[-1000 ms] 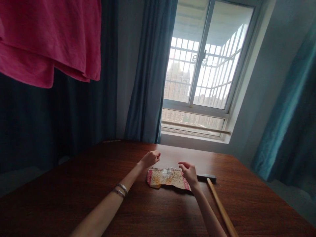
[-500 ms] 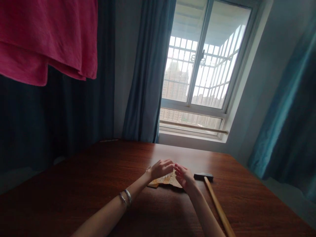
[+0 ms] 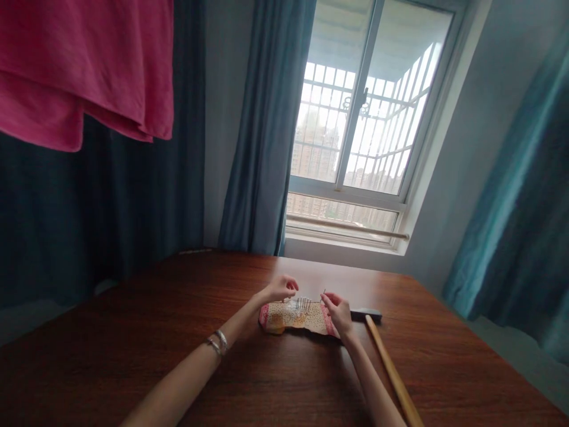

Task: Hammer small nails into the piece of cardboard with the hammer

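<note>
A thin nail (image 3: 324, 291) points up from the pinched fingertips of my right hand (image 3: 336, 309), above the right end of a patterned board (image 3: 284, 318). The board has dark speckles, pink-red ends and a ragged near edge. Several dark nails (image 3: 304, 304) stand upright in a row near its middle. Over its far left part hovers my left hand (image 3: 283, 288), fingers loosely bent, with nothing visible in them. Beside the right hand lies a hammer with a black head (image 3: 365, 315) and a long wooden handle (image 3: 391, 370).
Everything rests on a brown wooden table (image 3: 178, 332). A window (image 3: 351, 118) with a rail and outside bars is beyond it, between blue curtains (image 3: 262, 130). Pink cloth (image 3: 89, 71) hangs at the upper left.
My hands, which met over the board, have moved apart. The left went left and slightly up, the right slightly right with the nail. The row of nails now shows.
</note>
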Available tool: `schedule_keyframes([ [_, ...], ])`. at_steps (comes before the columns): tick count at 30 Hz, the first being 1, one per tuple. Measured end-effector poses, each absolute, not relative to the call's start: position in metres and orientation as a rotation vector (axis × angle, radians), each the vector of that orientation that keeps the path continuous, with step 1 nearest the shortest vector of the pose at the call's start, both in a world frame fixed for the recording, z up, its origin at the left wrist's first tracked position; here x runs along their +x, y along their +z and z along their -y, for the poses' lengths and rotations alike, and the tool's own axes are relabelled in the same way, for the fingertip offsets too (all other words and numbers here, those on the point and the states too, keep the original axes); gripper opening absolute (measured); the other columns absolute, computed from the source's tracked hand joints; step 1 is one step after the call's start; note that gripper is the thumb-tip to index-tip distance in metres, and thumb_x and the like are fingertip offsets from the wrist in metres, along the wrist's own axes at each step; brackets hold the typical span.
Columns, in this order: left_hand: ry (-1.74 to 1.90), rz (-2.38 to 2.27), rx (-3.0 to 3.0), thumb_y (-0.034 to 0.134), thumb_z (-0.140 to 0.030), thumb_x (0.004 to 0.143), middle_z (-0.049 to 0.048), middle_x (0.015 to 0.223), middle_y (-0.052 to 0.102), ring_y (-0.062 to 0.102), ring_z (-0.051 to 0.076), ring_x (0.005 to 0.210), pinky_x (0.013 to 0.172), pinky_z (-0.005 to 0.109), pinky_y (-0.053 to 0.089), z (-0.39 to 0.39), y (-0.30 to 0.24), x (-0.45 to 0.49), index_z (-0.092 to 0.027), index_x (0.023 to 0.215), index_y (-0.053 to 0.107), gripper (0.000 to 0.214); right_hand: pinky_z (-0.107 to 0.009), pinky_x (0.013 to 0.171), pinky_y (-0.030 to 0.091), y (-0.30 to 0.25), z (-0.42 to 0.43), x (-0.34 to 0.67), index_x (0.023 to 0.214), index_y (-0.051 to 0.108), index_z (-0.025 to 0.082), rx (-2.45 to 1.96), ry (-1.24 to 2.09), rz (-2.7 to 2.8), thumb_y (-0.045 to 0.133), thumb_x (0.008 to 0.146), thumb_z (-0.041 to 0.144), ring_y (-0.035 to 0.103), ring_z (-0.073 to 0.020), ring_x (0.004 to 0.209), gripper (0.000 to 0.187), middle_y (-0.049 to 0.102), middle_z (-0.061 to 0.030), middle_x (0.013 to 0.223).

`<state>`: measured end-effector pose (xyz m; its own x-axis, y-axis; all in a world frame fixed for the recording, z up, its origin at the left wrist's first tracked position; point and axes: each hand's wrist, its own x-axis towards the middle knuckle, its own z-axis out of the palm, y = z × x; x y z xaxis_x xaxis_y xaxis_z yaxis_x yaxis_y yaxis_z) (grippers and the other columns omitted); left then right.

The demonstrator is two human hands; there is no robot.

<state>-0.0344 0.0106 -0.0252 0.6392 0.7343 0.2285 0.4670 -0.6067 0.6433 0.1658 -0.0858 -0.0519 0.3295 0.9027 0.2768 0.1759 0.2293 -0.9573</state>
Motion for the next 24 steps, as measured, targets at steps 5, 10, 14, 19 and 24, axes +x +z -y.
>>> schedule_keyframes([
  [5, 0.463, -0.822, 2.230, 0.060, -0.024, 0.062, 0.0045, 0.073, 0.066, 0.058, 0.015, 0.065, 0.055, 0.020, 0.042, -0.018, -0.033, -0.050, -0.010, 0.084, 0.069, 0.027, -0.027, 0.055, 0.046, -0.061, 0.086, 0.165, 0.078, 0.069, 0.015, -1.307, 0.571, 1.265, 0.058, 0.066, 0.057, 0.060, -0.0200, 0.067, 0.045, 0.067, -0.0060, 0.068],
  [10, 0.438, -0.815, 2.261, 0.062, -0.028, 0.063, 0.0041, 0.071, 0.066, 0.057, 0.014, 0.064, 0.054, 0.019, 0.040, -0.012, -0.037, -0.047, -0.011, 0.084, 0.070, 0.029, -0.030, 0.066, 0.047, -0.066, 0.084, 0.166, 0.081, 0.069, 0.017, -1.364, 0.501, 1.333, 0.054, 0.072, 0.048, 0.062, -0.0213, 0.072, 0.036, 0.069, -0.0061, 0.074],
  [14, 0.524, -0.863, 2.311, 0.061, -0.033, 0.065, 0.0038, 0.067, 0.064, 0.054, 0.013, 0.061, 0.050, 0.018, 0.036, -0.009, -0.040, -0.042, -0.010, 0.081, 0.071, 0.030, -0.030, 0.073, 0.046, -0.071, 0.080, 0.168, 0.081, 0.070, 0.018, -1.387, 0.446, 1.393, 0.052, 0.074, 0.042, 0.063, -0.0208, 0.076, 0.031, 0.070, -0.0059, 0.078],
  [19, 0.538, -0.902, 2.271, 0.060, -0.036, 0.066, 0.0040, 0.064, 0.063, 0.053, 0.012, 0.057, 0.049, 0.018, 0.034, -0.011, -0.047, -0.039, -0.009, 0.082, 0.070, 0.033, -0.029, 0.072, 0.047, -0.077, 0.077, 0.166, 0.082, 0.070, 0.019, -1.398, 0.424, 1.433, 0.051, 0.075, 0.037, 0.063, -0.0193, 0.074, 0.027, 0.070, -0.0043, 0.078],
  [24, 0.590, -0.873, 2.318, 0.060, -0.032, 0.066, 0.0038, 0.064, 0.063, 0.052, 0.012, 0.058, 0.050, 0.019, 0.035, -0.016, -0.053, -0.036, -0.009, 0.078, 0.071, 0.028, -0.028, 0.070, 0.048, -0.085, 0.070, 0.166, 0.082, 0.071, 0.019, -1.399, 0.404, 1.439, 0.052, 0.075, 0.035, 0.063, -0.0186, 0.072, 0.026, 0.071, -0.0039, 0.077],
])
